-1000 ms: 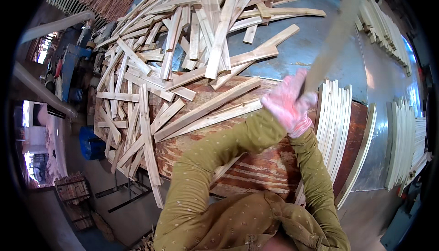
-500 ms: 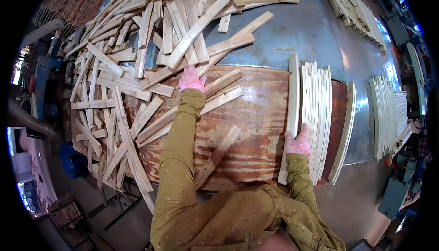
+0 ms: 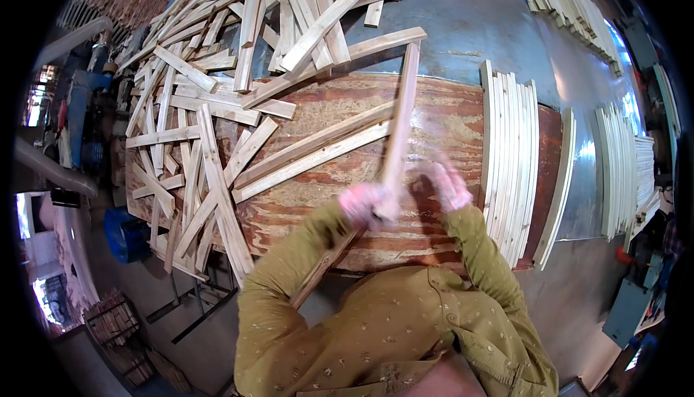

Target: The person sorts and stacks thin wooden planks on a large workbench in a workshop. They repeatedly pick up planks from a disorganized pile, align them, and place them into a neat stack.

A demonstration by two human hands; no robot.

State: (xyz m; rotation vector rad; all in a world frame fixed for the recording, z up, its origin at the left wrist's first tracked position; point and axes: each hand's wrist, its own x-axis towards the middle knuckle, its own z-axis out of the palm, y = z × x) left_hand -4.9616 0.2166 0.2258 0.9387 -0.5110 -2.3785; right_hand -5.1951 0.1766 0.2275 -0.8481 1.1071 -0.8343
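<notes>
My left hand (image 3: 365,205), in a pinkish glove, is closed round the near end of a wooden slat (image 3: 402,119). The slat points away from me across the worktop, smeared by motion. To its right my right hand (image 3: 448,186), also gloved, is raised with fingers apart and blurred, touching nothing that I can see. Beyond it stands a row of pale slats (image 3: 510,169), side by side. Two loose slats (image 3: 311,155) lie slantwise on the stained plywood board (image 3: 332,245), left of the held one. Under my left forearm another slat (image 3: 322,270) lies partly hidden.
A tangled heap of slats (image 3: 210,72) covers the left and far side. Blue-grey sheet metal (image 3: 448,28) lies beyond the board. A single slat (image 3: 557,187) and further rows (image 3: 614,173) stand to the right. A blue drum (image 3: 124,234) is at the lower left.
My left hand has drawn a slat from the heap toward me and swung it lengthwise. My right hand has let go of the row's leftmost slat, now against the others, and moved left.
</notes>
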